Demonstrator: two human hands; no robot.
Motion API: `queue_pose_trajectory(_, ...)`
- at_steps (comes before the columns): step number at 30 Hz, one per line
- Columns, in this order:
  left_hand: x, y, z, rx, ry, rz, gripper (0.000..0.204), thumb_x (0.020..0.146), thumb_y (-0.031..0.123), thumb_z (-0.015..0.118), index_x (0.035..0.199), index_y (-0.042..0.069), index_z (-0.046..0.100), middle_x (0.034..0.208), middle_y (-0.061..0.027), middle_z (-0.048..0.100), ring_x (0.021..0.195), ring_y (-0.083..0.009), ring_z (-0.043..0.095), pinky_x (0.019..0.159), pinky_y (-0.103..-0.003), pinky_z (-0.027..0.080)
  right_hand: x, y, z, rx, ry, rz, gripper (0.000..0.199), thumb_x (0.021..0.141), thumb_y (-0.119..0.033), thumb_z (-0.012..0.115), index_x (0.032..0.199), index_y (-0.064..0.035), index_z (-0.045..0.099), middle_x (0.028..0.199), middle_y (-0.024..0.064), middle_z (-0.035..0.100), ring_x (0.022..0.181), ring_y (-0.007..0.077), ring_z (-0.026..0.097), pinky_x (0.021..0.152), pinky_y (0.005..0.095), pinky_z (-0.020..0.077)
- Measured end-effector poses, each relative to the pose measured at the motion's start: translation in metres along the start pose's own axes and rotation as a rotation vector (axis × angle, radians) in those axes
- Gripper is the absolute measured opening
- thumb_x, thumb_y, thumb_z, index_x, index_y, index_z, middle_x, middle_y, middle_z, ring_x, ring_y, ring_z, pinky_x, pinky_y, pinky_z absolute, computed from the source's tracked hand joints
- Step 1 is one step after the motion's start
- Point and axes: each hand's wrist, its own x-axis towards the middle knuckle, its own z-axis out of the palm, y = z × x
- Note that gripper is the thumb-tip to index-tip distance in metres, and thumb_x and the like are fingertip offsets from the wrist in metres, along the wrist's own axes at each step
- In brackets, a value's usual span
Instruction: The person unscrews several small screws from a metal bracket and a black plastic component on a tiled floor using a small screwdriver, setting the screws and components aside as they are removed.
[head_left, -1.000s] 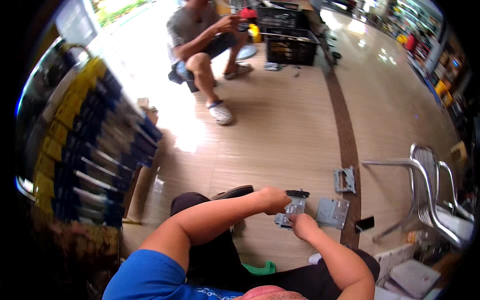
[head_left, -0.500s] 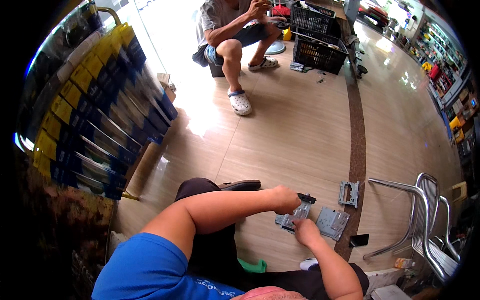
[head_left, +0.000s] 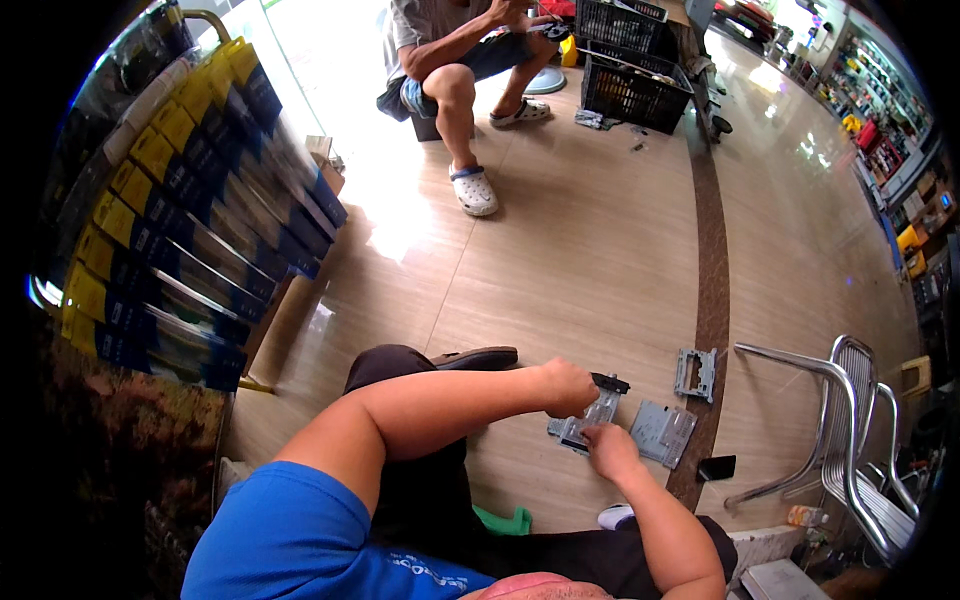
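On the floor before me lies a grey metal chassis with a black strip along its far end. My left hand is closed like a fist over its left side; whatever the fingers hold is hidden. Bent fingers of my right hand grip the chassis at its near edge. Right beside it a flat grey metal plate rests on the tiles. Farther off to the right is an open grey metal frame.
A black phone lies near the dark floor strip. At right stands a metal chair. A rack of blue-yellow packages rises at left. Ahead, another person sits near black crates. A green object shows by my legs.
The whole view has shifted slightly, with floor objects sitting a little higher. Both my hands stay at the chassis, in nearly the same pose.
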Motion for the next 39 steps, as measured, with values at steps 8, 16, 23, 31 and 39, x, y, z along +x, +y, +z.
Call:
queue_pose_trajectory(8,0.007,-0.004,0.013,0.003,0.057,0.017,0.033,0.087,0.036,0.07,0.101,0.005,0.071,0.106,-0.0161,0.071,0.102,-0.0327,0.068,0.084,-0.044,0.055,-0.003,0.0,0.003,-0.016,0.046,-0.05,0.02,0.088,-0.015,0.057,0.101,-0.0086,0.071,0.092,0.0203,0.069,0.088,0.0401,0.067,0.079,0.0491,0.0537)
queue_pose_trajectory(16,0.003,-0.001,0.01,0.025,0.063,-0.011,0.03,0.086,0.033,0.07,0.099,0.006,0.073,0.104,-0.0144,0.072,0.101,-0.0315,0.069,0.083,-0.044,0.055,-0.003,-0.003,0.0,0.04,0.084,-0.042,0.018,0.089,-0.017,0.058,0.098,-0.008,0.071,0.091,0.0219,0.068,0.087,0.0409,0.067,0.078,0.0498,0.0534)
queue_pose_trajectory(23,0.004,-0.001,0.007,0.009,0.022,-0.014,0.032,0.086,0.034,0.069,0.103,0.007,0.071,0.107,-0.0149,0.071,0.103,-0.0318,0.068,0.083,-0.043,0.055,-0.002,-0.005,-0.003,0.014,0.019,-0.02,0.026,0.085,-0.011,0.06,0.109,-0.0104,0.071,0.096,0.0199,0.069,0.091,0.0393,0.066,0.081,0.0473,0.0534)
queue_pose_trajectory(31,0.0,0.001,0.003,0.014,-0.001,-0.011,0.036,0.087,0.037,0.069,0.105,0.006,0.068,0.109,-0.0186,0.068,0.104,-0.035,0.066,0.085,-0.045,0.054,-0.001,-0.012,-0.009,-0.028,-0.035,0.064,0.02,0.088,-0.019,0.063,0.102,-0.007,0.069,0.097,0.0195,0.069,0.093,0.0401,0.065,0.081,0.0488,0.0528)
queue_pose_trajectory(39,0.002,0.002,0.002,0.018,-0.009,0.0,0.038,0.087,0.038,0.069,0.107,0.007,0.067,0.11,-0.0193,0.067,0.104,-0.0349,0.066,0.085,-0.046,0.054,-0.003,-0.009,-0.009,-0.018,0.015,0.035,0.018,0.087,-0.019,0.064,0.1,-0.007,0.07,0.097,0.0185,0.069,0.092,0.04,0.065,0.08,0.049,0.0526)
